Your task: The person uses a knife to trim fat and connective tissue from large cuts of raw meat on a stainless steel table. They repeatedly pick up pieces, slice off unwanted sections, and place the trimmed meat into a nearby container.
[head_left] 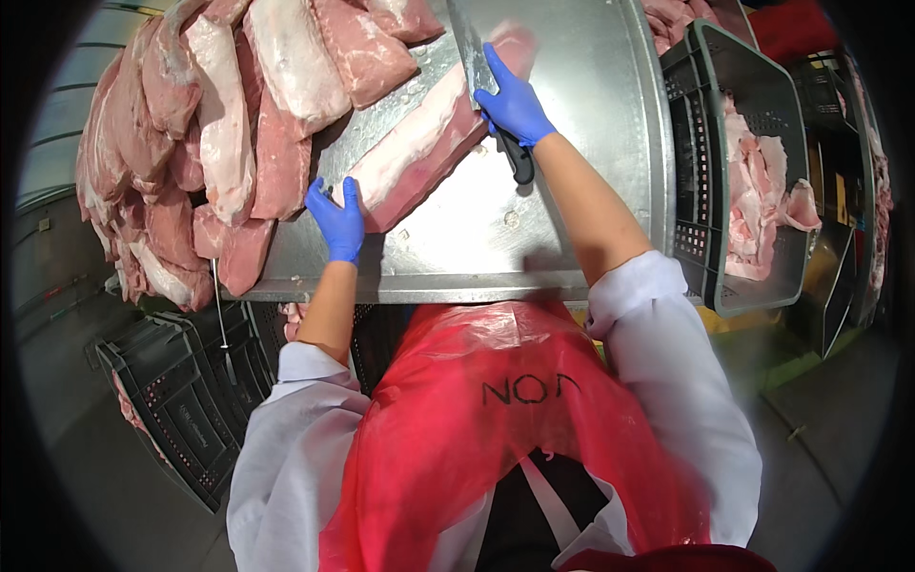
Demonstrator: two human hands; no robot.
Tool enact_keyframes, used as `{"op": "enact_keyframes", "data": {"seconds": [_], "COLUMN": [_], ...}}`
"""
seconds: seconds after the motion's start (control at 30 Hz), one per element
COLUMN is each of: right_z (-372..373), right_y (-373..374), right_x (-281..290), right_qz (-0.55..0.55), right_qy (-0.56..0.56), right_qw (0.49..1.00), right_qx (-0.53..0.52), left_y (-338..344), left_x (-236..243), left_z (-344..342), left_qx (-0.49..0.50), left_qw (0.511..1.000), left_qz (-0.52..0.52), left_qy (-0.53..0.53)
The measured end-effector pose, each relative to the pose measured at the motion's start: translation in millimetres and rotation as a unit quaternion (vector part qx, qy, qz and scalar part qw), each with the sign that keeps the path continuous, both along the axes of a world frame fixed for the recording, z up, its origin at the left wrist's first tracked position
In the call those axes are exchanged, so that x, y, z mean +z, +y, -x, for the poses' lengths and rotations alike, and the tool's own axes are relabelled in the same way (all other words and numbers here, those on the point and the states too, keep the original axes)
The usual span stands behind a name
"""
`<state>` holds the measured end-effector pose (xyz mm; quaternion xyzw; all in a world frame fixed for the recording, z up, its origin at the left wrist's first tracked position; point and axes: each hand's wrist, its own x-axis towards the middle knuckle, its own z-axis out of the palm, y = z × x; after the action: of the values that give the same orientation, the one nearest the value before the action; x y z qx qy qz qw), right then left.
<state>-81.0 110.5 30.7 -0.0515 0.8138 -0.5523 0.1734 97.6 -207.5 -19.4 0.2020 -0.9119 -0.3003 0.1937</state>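
Observation:
A long pork loin (419, 148) with a pale fat side lies slantwise on the metal table (581, 229). My left hand (337, 224), in a blue glove, has its thumb and fingers around the loin's near left corner. At the far right part of the loin is my blue-gloved right hand (519, 112), closed on a knife (519, 164) with a black handle. The wide blade points away from me, over the loin's far portion. Some of the right fingers are hidden behind the hand, and the loin's far tip is blurred.
Many pork loins (224, 119) are heaped on the table's left side. To the right, a grey crate (701, 181) holds pale meat trimmings (753, 195). More dark crates (195, 410) stand below at the left. A red apron (515, 353) covers my front at the table edge.

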Motion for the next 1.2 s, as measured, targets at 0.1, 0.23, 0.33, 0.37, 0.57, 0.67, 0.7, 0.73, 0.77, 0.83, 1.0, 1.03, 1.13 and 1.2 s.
{"op": "enact_keyframes", "data": {"seconds": [0.1, 0.23, 0.33, 0.37, 0.57, 0.67, 0.7, 0.73, 0.77, 0.83, 1.0, 1.03, 1.13, 1.2], "right_z": [-13, -76, -45, -43, -63, -40, -50, -57, -70, -53, -62, -70, -37, -38], "right_y": [-8, 12, 9, 3, 8, -10, -5, 0, 4, -2, -9, -8, -27, -29], "right_x": [9, 15, 16, 14, -11, 4, 3, 1, -2, 6, -24, -31, 2, -6], "right_qz": [-0.079, 0.021, -0.012, 0.044, 0.039, 0.055, 0.046, 0.036, 0.065, 0.026, 0.073, 0.092, 0.032, 0.04], "right_qy": [0.031, -0.039, -0.053, -0.059, -0.021, -0.066, -0.083, -0.096, -0.071, -0.084, -0.046, -0.043, -0.086, -0.07], "right_qw": [0.996, 0.998, 0.997, 0.996, 0.997, 0.995, 0.993, 0.991, 0.991, 0.991, 0.993, 0.991, 0.99, 0.993], "right_qx": [0.029, 0.051, 0.061, 0.045, 0.058, 0.057, 0.065, 0.079, 0.09, 0.098, 0.08, 0.085, 0.103, 0.085], "left_y": [21, 13, 1, -3, -35, -43, -47, -53, -58, -68, -68, -71, -66, -62], "left_x": [-20, -27, -29, -31, -38, -36, -37, -40, -43, -50, -51, -58, -47, -45], "left_z": [-9, 4, 17, 21, 45, 60, 63, 68, 72, 72, 92, 92, 87, 92], "left_qx": [0.09, 0.096, 0.067, 0.06, -0.004, -0.013, -0.011, -0.004, -0.015, -0.037, -0.038, -0.036, -0.051, -0.05], "left_qw": [0.982, 0.974, 0.979, 0.979, 0.987, 0.986, 0.985, 0.983, 0.985, 0.988, 0.987, 0.988, 0.985, 0.98], "left_qz": [-0.155, -0.187, -0.173, -0.177, -0.137, -0.147, -0.15, -0.153, -0.142, -0.12, -0.128, -0.111, -0.155, -0.183], "left_qy": [0.06, 0.087, 0.082, 0.085, 0.087, 0.08, 0.087, 0.097, 0.095, 0.085, 0.093, 0.098, 0.06, 0.05]}}
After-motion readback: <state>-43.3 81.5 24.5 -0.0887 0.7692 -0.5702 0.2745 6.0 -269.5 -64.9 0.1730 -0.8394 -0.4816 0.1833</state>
